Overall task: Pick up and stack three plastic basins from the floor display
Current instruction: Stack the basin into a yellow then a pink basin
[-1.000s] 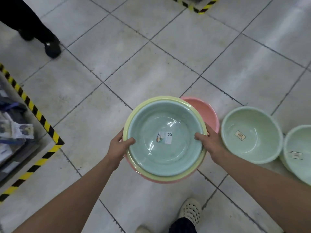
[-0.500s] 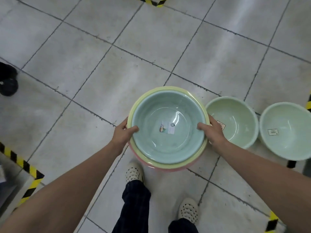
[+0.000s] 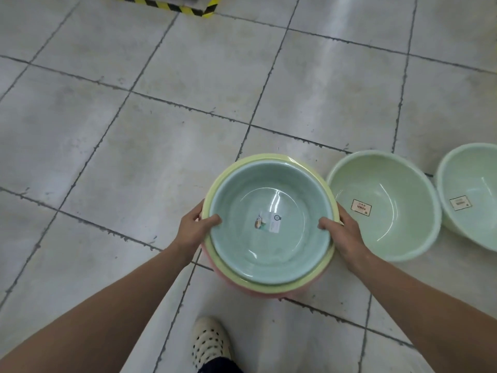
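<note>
Basins of thin glossy plastic like these should be light, a little springy in the wall and slick to the touch, so the rolled rims at opposite sides look the safest hold. Nested, the blue basin [image 3: 290, 238] in the yellow basin [image 3: 258, 160] and that in the pink basin [image 3: 258, 293], they hang above the tiled floor [image 3: 161, 157], beside a pale green basin [image 3: 390, 232] standing on it. The left hand [image 3: 195, 230] and right hand [image 3: 343, 234] each clasp the rims from opposite sides, thumb hooked over into the blue basin, fingers wrapped round the outside.
</note>
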The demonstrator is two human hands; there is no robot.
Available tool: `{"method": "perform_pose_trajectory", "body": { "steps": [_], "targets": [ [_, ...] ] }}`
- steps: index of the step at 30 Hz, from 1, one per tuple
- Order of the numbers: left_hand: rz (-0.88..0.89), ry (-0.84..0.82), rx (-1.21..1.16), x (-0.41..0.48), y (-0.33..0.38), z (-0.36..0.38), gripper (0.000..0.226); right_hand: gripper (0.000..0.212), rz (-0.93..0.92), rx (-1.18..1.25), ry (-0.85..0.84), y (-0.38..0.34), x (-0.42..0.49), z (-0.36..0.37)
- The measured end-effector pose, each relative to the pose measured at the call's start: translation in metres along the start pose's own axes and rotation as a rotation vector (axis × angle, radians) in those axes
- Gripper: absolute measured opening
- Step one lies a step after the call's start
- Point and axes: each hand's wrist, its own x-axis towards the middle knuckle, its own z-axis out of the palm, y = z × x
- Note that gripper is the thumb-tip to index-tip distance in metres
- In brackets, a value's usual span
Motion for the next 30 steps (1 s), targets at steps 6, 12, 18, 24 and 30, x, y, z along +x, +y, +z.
{"method": "perform_pose_trajectory", "body": {
  "steps": [6, 12, 18, 24, 30],
  "targets": [
    [-0.007, 0.003, -0.029, 0.037, -0.032, 0.015, 0.047, 0.054, 0.020, 0.035, 0.016, 0.034, 0.024, 0.005],
    [-0.016, 0.037, -0.039, 0.062, -0.059, 0.019, 0.048, 0.054, 0.017, 0.075, -0.008, 0.062, 0.039, 0.016],
    [-0.035, 0.012, -0.017, 0.071, -0.073, 0.018, 0.046, 0.058, 0.016, 0.068, 0.007, 0.079, 0.048, 0.021],
    [-0.018, 0.020, -0.009, 0.079, -0.076, 0.019, 0.044, 0.060, -0.023, 0.036, -0.017, 0.087, 0.057, 0.023],
    [0.002, 0.020, 0.043, 0.090, -0.075, 0.023, 0.055, 0.057, -0.030, 0.042, -0.029, 0.086, 0.064, 0.024]
  ]
}}
